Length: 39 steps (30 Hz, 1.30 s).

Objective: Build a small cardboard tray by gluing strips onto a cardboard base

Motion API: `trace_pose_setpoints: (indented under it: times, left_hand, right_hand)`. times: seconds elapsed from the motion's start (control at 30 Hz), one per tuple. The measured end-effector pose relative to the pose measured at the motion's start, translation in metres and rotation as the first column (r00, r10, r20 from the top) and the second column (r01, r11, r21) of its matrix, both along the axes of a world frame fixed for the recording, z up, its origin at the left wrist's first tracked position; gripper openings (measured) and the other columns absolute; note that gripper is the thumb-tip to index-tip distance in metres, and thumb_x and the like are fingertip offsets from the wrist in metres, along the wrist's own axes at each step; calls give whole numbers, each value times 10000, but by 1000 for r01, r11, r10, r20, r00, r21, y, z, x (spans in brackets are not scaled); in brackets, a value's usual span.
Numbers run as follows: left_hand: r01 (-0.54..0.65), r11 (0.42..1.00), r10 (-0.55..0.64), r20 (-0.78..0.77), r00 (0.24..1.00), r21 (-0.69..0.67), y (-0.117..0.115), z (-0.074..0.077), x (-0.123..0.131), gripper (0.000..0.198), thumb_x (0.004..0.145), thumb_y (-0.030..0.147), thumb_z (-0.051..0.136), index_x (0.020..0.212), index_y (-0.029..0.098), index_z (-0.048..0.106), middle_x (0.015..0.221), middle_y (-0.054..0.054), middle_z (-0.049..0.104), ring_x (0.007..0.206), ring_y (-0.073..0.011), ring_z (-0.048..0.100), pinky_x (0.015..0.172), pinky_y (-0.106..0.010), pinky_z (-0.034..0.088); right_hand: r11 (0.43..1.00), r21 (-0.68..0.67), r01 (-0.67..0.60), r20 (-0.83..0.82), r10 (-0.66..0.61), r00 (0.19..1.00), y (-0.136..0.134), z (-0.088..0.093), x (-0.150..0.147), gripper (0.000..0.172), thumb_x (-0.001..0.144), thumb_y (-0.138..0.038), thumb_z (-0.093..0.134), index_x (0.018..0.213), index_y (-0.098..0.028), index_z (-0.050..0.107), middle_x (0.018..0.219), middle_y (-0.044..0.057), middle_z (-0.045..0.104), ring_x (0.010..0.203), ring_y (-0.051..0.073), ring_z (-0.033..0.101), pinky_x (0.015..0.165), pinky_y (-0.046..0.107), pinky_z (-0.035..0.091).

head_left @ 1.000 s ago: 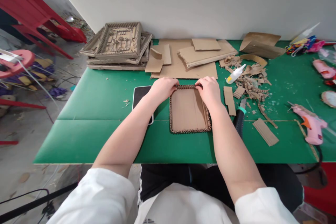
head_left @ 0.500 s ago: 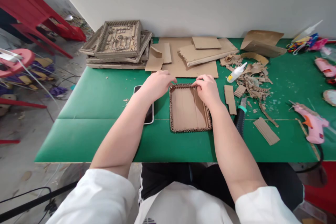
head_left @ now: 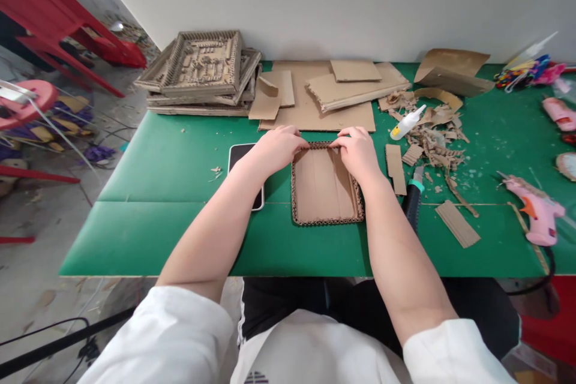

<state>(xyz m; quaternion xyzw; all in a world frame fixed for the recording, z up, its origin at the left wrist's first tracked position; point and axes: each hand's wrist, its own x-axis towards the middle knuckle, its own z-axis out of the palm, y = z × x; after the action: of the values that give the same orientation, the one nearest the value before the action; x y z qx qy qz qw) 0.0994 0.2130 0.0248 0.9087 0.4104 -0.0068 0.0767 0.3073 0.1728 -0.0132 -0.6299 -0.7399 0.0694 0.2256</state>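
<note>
A square cardboard tray [head_left: 321, 189] with a raised rim of corrugated strips lies flat on the green table in front of me. My left hand [head_left: 284, 145] pinches the far rim near its left corner. At the right part of that same rim, my right hand [head_left: 357, 150] grips the edge between thumb and fingers. Under and beside my left forearm rests a phone [head_left: 238, 156] with a white edge. Just right of my right forearm lie a utility knife [head_left: 413, 195] with a dark handle and a cut cardboard strip [head_left: 395, 169].
Framed cardboard models [head_left: 207, 66] are stacked at the back left, beside cardboard sheets [head_left: 346, 90]. A white glue bottle [head_left: 407, 122] leans on torn scraps [head_left: 443, 138]. Toward the right edge lie a pink glue gun [head_left: 535, 207] and a loose corrugated piece [head_left: 456, 224].
My left hand has moved right and closed on the tray's far rim. My right hand stays on the rim, almost unmoved, and the tray lies in the same place.
</note>
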Motion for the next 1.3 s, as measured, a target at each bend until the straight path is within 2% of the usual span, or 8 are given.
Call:
trace_pose_setpoints:
  times: [0.23, 0.37, 0.43, 0.73, 0.93, 1.3]
  left_hand:
    - [-17, 1000, 16, -42, 999, -8, 4, 6, -4, 404, 864, 122, 381, 1087, 252, 692, 1105, -49, 632, 1064, -206, 575, 908, -307, 450]
    - [-70, 997, 71, -18, 997, 17, 4, 14, -8, 430, 860, 104, 371, 1161, 235, 649, 1153, -45, 627, 1098, -202, 569, 936, -313, 453]
    - [-86, 996, 86, -23, 996, 26, 4, 17, -10, 440, 852, 92, 372, 1173, 228, 639, 1166, -46, 626, 1093, -201, 576, 937, -317, 457]
    - [-103, 993, 94, -159, 983, -55, 7, 16, -15, 452, 826, 74, 391, 1185, 222, 622, 1188, -40, 651, 1117, -198, 584, 958, -298, 443]
    - [-112, 992, 100, -173, 980, -63, 4, 16, -12, 453, 830, 88, 397, 1203, 231, 610, 1164, -30, 671, 1087, -208, 606, 919, -292, 457]
    - [-116, 992, 106, -168, 980, -49, 4, 11, -7, 408, 862, 155, 390, 1194, 237, 611, 1131, -35, 686, 1030, -228, 633, 843, -313, 491]
  right_hand:
    - [991, 109, 82, -74, -74, 995, 1, -3, 6, 353, 722, -2, 422, 704, -192, 719, 875, 96, 657, 938, 260, 512, 800, 398, 409]
    - [963, 154, 219, -121, -202, 972, 0, 0, 8, 374, 702, 19, 382, 674, -190, 691, 841, 89, 648, 903, 245, 507, 789, 393, 396]
    - [954, 165, 249, -136, -228, 964, 0, 0, 8, 375, 687, 24, 376, 671, -189, 685, 833, 87, 644, 890, 243, 506, 788, 392, 397]
    - [978, 165, 130, -113, -113, 987, 1, -7, 4, 374, 681, 23, 395, 689, -201, 694, 835, 78, 652, 887, 245, 516, 791, 383, 425]
    - [989, 101, 111, -77, -104, 992, 0, -7, 3, 365, 717, 21, 404, 728, -183, 707, 869, 87, 663, 908, 254, 525, 801, 388, 424]
    - [990, 109, 91, -97, -80, 992, 0, -10, 2, 378, 727, 8, 396, 740, -197, 714, 871, 80, 670, 907, 255, 524, 792, 389, 430]
